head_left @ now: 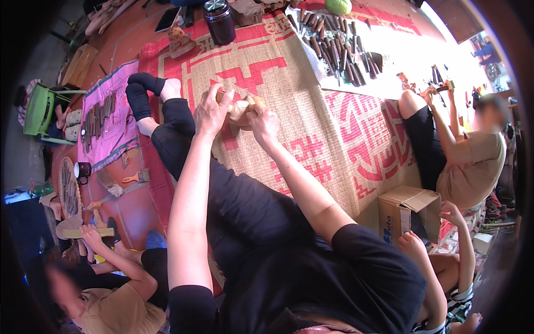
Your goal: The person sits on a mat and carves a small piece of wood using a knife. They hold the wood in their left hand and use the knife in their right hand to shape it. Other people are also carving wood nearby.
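Woven mat [311, 111] below, left hand [211, 115] and right hand [263, 122] curled mostly closed round pale piece [238, 112] from both sides, likely for steadiness, tools [340, 49] spread out, probably for easy picking.

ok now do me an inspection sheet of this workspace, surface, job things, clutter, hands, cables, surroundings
Surface: woven mat with red patterns, over reddish tiles
Job's things: pale piece between the hands; exact shape unclear
Clutter: dark-handled tools on a white cloth; slim tools on a pink cloth; lidded jar; small carved figure
Hands: left hand and right hand both grip the pale piece
Cables: nothing seen
Surroundings: person at right; person at lower left; another person touching a cardboard box, lower right
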`<act>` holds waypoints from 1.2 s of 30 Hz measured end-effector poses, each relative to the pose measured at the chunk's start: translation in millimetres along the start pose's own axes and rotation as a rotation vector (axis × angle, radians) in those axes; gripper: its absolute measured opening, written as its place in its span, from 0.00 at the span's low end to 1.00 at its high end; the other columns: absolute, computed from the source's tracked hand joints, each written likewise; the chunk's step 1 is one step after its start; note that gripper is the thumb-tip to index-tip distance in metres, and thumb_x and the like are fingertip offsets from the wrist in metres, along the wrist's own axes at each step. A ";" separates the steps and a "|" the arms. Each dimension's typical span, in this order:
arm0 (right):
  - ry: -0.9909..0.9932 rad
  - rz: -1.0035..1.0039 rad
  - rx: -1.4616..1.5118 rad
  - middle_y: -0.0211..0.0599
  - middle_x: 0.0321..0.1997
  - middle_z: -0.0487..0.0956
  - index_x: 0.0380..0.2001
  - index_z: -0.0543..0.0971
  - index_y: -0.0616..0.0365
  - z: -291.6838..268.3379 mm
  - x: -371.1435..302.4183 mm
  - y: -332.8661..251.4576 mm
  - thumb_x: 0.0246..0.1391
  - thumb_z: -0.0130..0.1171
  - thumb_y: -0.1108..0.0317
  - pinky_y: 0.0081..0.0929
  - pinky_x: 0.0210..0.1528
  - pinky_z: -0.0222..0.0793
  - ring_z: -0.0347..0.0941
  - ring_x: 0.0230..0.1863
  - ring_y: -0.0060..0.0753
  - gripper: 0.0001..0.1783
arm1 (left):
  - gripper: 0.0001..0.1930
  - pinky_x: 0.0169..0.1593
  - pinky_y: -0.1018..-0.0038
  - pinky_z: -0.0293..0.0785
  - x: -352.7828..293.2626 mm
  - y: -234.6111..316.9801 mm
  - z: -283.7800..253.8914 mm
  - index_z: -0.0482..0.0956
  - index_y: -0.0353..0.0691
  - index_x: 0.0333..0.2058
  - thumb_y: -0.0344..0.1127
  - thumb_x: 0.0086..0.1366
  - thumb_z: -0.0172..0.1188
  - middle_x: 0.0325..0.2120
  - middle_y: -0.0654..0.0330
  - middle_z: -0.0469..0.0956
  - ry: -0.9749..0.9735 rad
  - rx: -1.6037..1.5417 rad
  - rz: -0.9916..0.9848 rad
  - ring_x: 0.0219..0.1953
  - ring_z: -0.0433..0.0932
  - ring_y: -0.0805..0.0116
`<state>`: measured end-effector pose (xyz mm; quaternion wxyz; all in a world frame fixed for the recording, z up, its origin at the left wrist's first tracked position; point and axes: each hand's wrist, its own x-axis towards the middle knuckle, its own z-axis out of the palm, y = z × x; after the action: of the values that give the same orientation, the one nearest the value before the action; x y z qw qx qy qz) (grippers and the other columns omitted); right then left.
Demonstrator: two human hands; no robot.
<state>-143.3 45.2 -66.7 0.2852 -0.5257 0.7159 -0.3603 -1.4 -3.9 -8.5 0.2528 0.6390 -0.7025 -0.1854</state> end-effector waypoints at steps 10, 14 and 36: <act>-0.066 -0.030 0.423 0.41 0.31 0.81 0.41 0.81 0.53 -10.0 -3.1 8.8 0.49 0.57 0.67 0.27 0.39 0.72 0.79 0.33 0.34 0.15 | 0.28 0.49 0.60 0.70 1.6 -3.9 -1.8 0.69 0.48 0.51 0.61 0.61 0.51 0.45 0.47 0.74 0.000 -0.015 -0.003 0.47 0.75 0.48; 0.045 -0.049 0.179 0.43 0.32 0.82 0.42 0.82 0.52 -8.9 10.2 21.3 0.49 0.57 0.66 0.25 0.38 0.72 0.78 0.32 0.30 0.15 | 0.28 0.49 0.59 0.70 -1.6 3.9 -4.6 0.69 0.48 0.51 0.61 0.61 0.50 0.45 0.47 0.74 -0.014 -0.007 0.001 0.47 0.75 0.48; 0.091 -0.025 0.152 0.43 0.33 0.82 0.42 0.82 0.51 3.4 -4.0 1.8 0.47 0.59 0.67 0.29 0.39 0.72 0.79 0.33 0.37 0.16 | 0.26 0.49 0.59 0.70 -1.0 3.1 -0.1 0.69 0.49 0.51 0.60 0.61 0.51 0.45 0.48 0.74 -0.019 0.009 -0.008 0.47 0.75 0.47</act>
<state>-140.5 48.6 -70.0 0.2871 -0.4945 0.6920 -0.4408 -3.8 -2.5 -6.8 0.2423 0.6412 -0.7030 -0.1895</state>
